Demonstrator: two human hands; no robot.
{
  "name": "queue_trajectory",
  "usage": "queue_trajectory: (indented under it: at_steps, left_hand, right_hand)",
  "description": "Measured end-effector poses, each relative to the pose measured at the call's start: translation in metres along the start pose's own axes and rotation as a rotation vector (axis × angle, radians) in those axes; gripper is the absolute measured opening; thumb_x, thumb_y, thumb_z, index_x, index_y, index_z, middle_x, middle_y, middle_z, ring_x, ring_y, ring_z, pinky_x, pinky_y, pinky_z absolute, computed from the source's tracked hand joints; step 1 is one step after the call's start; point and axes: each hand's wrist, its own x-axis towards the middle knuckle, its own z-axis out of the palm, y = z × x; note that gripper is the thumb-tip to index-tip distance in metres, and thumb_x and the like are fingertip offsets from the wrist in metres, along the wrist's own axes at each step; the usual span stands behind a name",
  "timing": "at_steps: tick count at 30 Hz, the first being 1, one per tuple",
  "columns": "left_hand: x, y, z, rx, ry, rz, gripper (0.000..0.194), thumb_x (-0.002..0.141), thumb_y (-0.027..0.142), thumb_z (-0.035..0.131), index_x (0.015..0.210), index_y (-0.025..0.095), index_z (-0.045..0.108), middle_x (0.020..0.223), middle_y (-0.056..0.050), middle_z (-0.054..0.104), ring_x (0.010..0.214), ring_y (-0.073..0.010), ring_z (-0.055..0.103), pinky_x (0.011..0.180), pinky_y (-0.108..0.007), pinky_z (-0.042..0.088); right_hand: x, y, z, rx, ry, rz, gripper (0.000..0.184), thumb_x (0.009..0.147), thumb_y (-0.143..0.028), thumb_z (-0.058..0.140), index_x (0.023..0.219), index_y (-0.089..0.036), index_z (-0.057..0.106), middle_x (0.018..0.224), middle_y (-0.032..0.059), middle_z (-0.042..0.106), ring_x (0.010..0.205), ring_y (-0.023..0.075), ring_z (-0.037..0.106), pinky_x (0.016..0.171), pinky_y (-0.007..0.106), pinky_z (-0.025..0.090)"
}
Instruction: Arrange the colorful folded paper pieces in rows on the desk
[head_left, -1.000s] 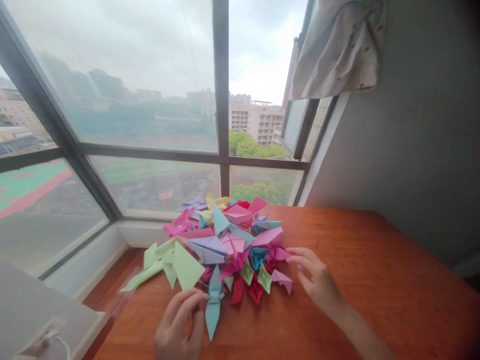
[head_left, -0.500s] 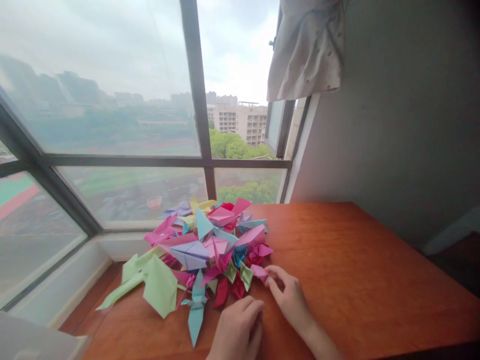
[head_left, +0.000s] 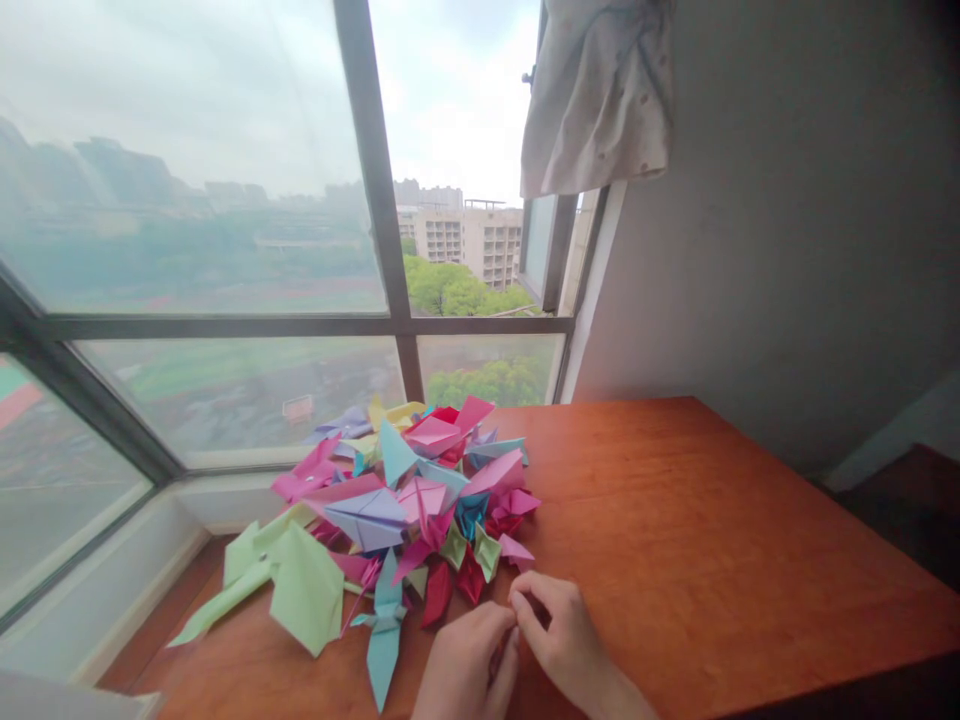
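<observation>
My left hand (head_left: 471,658) is closed at the front of the paper pile, its thumb and forefinger pressed together. Fingertip to fingertip with it, my right hand (head_left: 559,632) is pinched too. Whatever lies between the fingers, if anything, is too small or hidden to make out. Just beyond them rests a small pink folded paper (head_left: 516,552) at the pile's right edge. Red folded papers (head_left: 437,594) and a green folded paper (head_left: 487,552) lie close by. Left of my left hand is a light blue paper crane (head_left: 385,628).
A heap of coloured origami, with a purple folded piece (head_left: 369,517) on it, covers the left of the wooden table (head_left: 675,520). A large pale green origami piece (head_left: 306,590) lies at its left edge. Windows (head_left: 225,230) stand behind, with a curtain (head_left: 600,100) and a wall (head_left: 750,250) on the right.
My right hand has drawn back from the pink folded paper, which stays at the pile's edge, and its fingertips now meet my left hand's. The view has shifted slightly to the right.
</observation>
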Motion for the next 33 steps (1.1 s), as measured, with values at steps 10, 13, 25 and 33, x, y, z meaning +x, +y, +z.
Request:
queue_trajectory:
  at_steps: [10,13,25,33]
  left_hand:
    - [0.0008,0.0030,-0.0017,0.037,-0.001,-0.019,0.019,0.086,0.010,0.044,0.075,0.020,0.055,0.072,-0.004,0.067,0.063,-0.0164,0.064,0.057,-0.022,0.045]
    - [0.0008,0.0035,-0.0022,0.028,-0.006,-0.024,0.018,0.086,0.011,0.044,0.076,0.021,0.055,0.075,-0.004,0.068,0.066,-0.0170,0.066,0.058,-0.022,0.046]
    - [0.0017,0.0029,-0.0018,0.016,-0.021,-0.037,0.019,0.087,0.011,0.045,0.082,0.020,0.061,0.078,-0.006,0.070,0.069,-0.0181,0.067,0.063,-0.023,0.050]
    - [0.0016,0.0029,-0.0017,-0.005,-0.023,-0.054,0.019,0.088,0.013,0.046,0.083,0.020,0.063,0.080,-0.006,0.070,0.071,-0.0189,0.067,0.065,-0.023,0.051]
  right_hand:
    - [-0.0012,0.0003,-0.0002,-0.060,-0.008,0.004,0.023,0.093,-0.023,0.045,0.074,-0.019,0.058,0.069,0.0006,0.063,0.066,0.0142,0.061,0.063,0.022,0.039]
    - [-0.0014,0.0002,-0.0005,-0.074,-0.010,0.008,0.023,0.093,-0.023,0.045,0.075,-0.019,0.059,0.070,0.0009,0.064,0.066,0.0145,0.061,0.064,0.023,0.040]
    - [-0.0023,0.0025,0.0014,-0.081,0.019,-0.006,0.022,0.092,-0.020,0.047,0.077,-0.019,0.063,0.072,0.0019,0.067,0.068,0.0157,0.063,0.066,0.024,0.043]
    - [-0.0023,0.0068,0.0032,-0.096,0.024,-0.017,0.023,0.092,-0.021,0.046,0.078,-0.020,0.064,0.072,0.0021,0.068,0.067,0.0154,0.064,0.066,0.024,0.044]
